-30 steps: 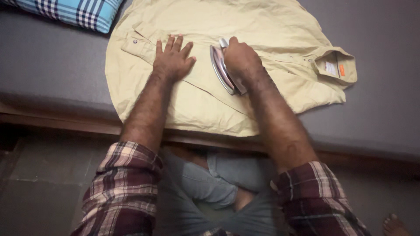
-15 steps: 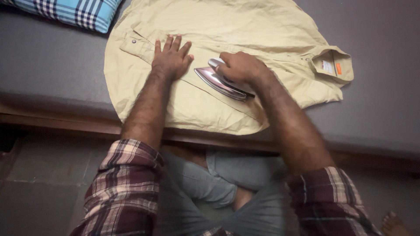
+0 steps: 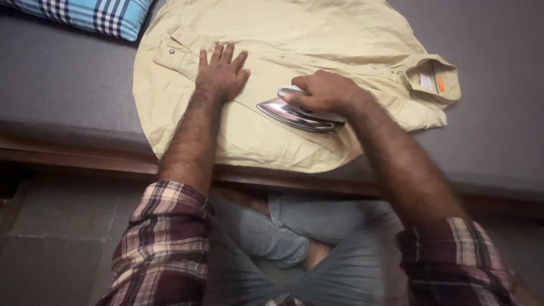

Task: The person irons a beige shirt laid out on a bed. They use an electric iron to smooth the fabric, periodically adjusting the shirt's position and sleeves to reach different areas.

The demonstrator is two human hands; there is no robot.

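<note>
Two bare hands are at work on a beige shirt [image 3: 317,34] that I see spread flat over the grey mattress [image 3: 62,85]. My left hand [image 3: 222,71] lies open, palm down, fingers fanned toward twelve o'clock, pressing the cloth near the button placket. My right hand [image 3: 326,90] is closed around the handle of a metal iron [image 3: 294,113], which sits on the shirt at about four o'clock from the left hand, its pointed nose aimed toward nine o'clock (the soleplate looks slightly tilted). At three o'clock lies the shirt collar [image 3: 433,79]. A blue checked pillow [image 3: 102,14] rests at ten o'clock.
</note>
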